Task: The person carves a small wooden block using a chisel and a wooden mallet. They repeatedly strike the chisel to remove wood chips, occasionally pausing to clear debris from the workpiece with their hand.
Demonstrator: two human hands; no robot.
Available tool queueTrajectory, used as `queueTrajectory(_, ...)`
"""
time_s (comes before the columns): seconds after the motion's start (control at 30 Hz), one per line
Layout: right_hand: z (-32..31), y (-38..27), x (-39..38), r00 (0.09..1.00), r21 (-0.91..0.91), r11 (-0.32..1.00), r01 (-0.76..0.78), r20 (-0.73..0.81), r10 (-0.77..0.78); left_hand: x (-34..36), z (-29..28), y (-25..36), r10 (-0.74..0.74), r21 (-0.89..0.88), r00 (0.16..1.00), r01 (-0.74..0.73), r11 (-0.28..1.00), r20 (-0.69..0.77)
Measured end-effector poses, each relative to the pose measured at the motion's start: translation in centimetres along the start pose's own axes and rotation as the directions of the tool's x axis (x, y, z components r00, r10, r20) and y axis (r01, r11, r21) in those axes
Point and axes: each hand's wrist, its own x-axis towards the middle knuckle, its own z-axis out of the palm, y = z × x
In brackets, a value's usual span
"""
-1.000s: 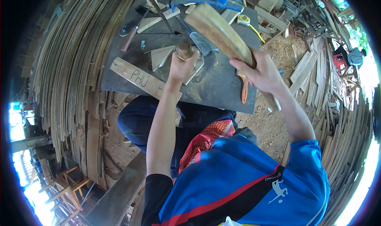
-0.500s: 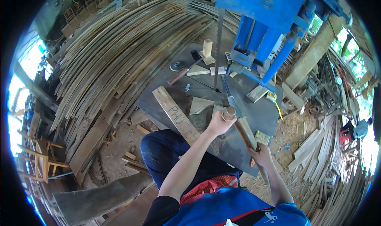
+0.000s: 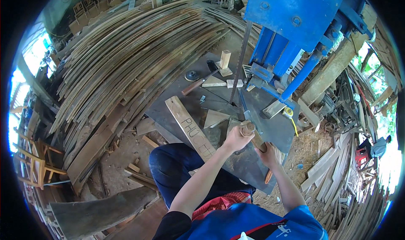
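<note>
My left hand [image 3: 237,139] is closed around a round-ended wooden piece [image 3: 248,128], its end showing above the fist. Close beside it, my right hand [image 3: 270,156] grips a wooden bar [image 3: 259,143]; whether the two pieces are joined, I cannot tell. Left of my hands, a pale board with carved letters [image 3: 185,121] lies slantwise on the dark table [image 3: 164,106], its near end by my knee. A narrow metal blade [image 3: 244,101] lies beyond my left fist. Below my right hand shows the orange handle [image 3: 268,176] of a brush, mostly hidden.
A blue bandsaw [image 3: 291,18] stands over the table, its upright blade [image 3: 240,63] exposed. Around it lie a wooden-handled tool [image 3: 193,87], a black disc [image 3: 192,75], wood offcuts [image 3: 215,118] and a yellow tape measure [image 3: 288,112]. Long planks [image 3: 126,54] are stacked at the left.
My right hand has moved up along the bar, closer to my left hand. The bar's lower end no longer shows below it. The whole view has shifted slightly.
</note>
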Motion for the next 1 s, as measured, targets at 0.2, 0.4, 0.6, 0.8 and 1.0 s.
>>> queueTrajectory(0.2,0.1,-0.4,1.0,0.999,-0.138,0.99,0.02,0.05,-0.013,1.2,0.7,-2.5,0.131,-0.097,0.991,-0.134,0.986,-0.033)
queueTrajectory(0.4,0.5,-0.2,1.3,0.997,-0.099,0.994,0.055,0.067,-0.049,0.6,0.9,-1.6,0.135,-0.277,0.99,-0.138,0.951,-0.029)
queueTrajectory(0.6,-0.3,0.4,0.7,0.988,0.093,0.987,0.134,-0.089,-0.126,2.0,1.1,-3.7,0.122,-0.213,0.993,-0.118,0.97,0.007)
queueTrajectory(0.8,-17.8,-10.2,-6.1,0.536,0.956,-0.057,0.288,-0.21,-0.818,1.3,-0.1,-2.9,0.058,-0.24,0.998,-0.05,0.969,0.026)
queueTrajectory(1.0,-16.4,-13.6,-8.3,0.373,0.842,-0.534,0.074,-0.52,-0.769,1.9,0.0,-2.4,0.059,-0.249,0.996,-0.04,0.968,0.069)
